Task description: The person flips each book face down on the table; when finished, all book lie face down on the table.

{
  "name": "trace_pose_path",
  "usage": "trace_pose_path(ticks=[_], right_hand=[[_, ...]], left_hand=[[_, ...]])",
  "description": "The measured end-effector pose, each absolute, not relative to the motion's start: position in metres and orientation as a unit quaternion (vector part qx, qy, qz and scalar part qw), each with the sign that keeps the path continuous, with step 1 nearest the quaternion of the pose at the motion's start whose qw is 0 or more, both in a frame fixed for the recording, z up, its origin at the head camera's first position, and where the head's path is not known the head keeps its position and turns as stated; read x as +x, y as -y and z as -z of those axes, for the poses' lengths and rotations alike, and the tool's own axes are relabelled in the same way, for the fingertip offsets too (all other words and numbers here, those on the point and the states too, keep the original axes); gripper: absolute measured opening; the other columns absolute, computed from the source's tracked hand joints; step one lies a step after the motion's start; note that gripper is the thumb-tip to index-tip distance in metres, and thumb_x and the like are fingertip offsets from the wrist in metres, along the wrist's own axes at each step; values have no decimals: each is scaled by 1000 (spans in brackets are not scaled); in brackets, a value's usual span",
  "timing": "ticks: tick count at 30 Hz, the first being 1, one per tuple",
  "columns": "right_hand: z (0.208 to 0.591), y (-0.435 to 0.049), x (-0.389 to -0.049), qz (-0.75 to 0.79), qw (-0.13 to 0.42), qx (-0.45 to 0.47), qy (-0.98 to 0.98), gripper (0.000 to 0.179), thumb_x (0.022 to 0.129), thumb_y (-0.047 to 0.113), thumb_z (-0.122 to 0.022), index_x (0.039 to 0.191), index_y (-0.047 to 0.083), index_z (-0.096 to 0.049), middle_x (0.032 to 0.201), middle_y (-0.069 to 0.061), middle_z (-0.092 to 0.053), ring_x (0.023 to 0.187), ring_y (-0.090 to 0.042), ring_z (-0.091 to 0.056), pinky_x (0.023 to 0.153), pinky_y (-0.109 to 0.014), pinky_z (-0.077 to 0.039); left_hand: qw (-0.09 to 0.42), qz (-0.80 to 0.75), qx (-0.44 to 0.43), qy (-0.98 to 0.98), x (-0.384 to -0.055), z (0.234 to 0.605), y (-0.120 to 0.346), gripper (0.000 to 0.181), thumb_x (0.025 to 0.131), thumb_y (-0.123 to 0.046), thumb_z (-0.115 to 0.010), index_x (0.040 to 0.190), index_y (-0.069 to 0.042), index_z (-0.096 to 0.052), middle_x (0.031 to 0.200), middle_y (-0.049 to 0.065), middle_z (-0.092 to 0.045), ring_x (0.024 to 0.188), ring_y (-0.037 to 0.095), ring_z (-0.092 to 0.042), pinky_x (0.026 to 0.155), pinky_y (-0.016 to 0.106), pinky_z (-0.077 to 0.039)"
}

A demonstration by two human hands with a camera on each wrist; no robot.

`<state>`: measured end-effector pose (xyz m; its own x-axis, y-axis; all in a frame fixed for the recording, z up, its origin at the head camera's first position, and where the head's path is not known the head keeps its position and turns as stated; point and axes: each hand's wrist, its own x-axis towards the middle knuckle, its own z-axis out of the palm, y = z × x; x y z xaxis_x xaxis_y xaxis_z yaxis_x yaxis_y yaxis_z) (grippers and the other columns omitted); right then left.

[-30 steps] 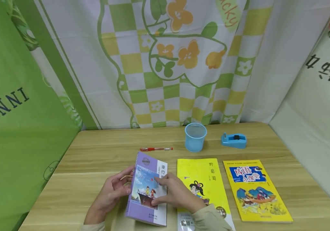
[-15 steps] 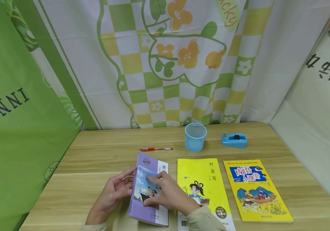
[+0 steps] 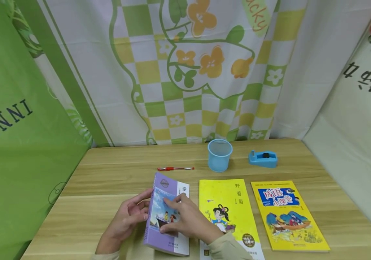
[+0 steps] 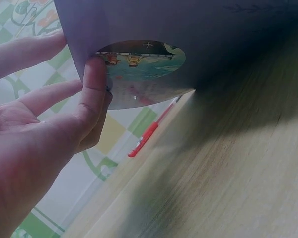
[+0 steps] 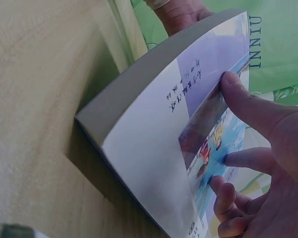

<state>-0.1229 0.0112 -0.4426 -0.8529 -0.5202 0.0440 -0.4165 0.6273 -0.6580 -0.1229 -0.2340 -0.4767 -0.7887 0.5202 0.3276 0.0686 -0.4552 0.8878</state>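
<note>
A purple-and-white paperback book (image 3: pixel 164 245) stands tilted on the table, its spine side raised to the left. At the spine, my left hand (image 3: pixel 125 218) holds it, thumb on the spine edge. In the left wrist view, curled fingers (image 4: pixel 95 74) of that hand touch the back cover near an oval picture. My right hand (image 3: pixel 190 220) rests on the front cover, touching the ship picture with spread thumb and fingertips. From the right wrist view, the book's closed page block (image 5: pixel 154 64) shows and its lower long edge meets the table.
Beneath the right forearm lies a yellow book (image 3: pixel 219 191), with another yellow book (image 3: pixel 294 234) to its right. A red pen (image 3: pixel 175 168), a light blue cup (image 3: pixel 218 160) and a blue tape dispenser (image 3: pixel 263 159) sit along the back of the wooden table (image 3: pixel 114 162).
My right hand has shifted slightly left across the cover, and the book has moved slightly right. The left hand keeps its place at the spine.
</note>
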Motion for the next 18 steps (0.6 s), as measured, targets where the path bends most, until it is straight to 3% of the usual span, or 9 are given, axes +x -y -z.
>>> trace_pose_path(ticks=[13,18], right_hand=[[443,-11,-120,312,28,-285,-906,89,71,57,-84,144,15,-56,116,-3,-54,99,-12,-43,81,-23,-38],[444,-10,-119,315,3,-290,-904,88,71,58,-83,142,11,-58,118,-3,-55,101,-12,-45,84,-25,-41]], left_hand=[[152,-799,307,-494,-122,475,233,67,92,20,-44,155,3,-31,136,12,-58,117,16,-62,97,26,-54],[147,-791,297,-514,-121,472,232,67,92,18,-47,155,0,-33,148,6,-50,121,15,-59,97,27,-54]])
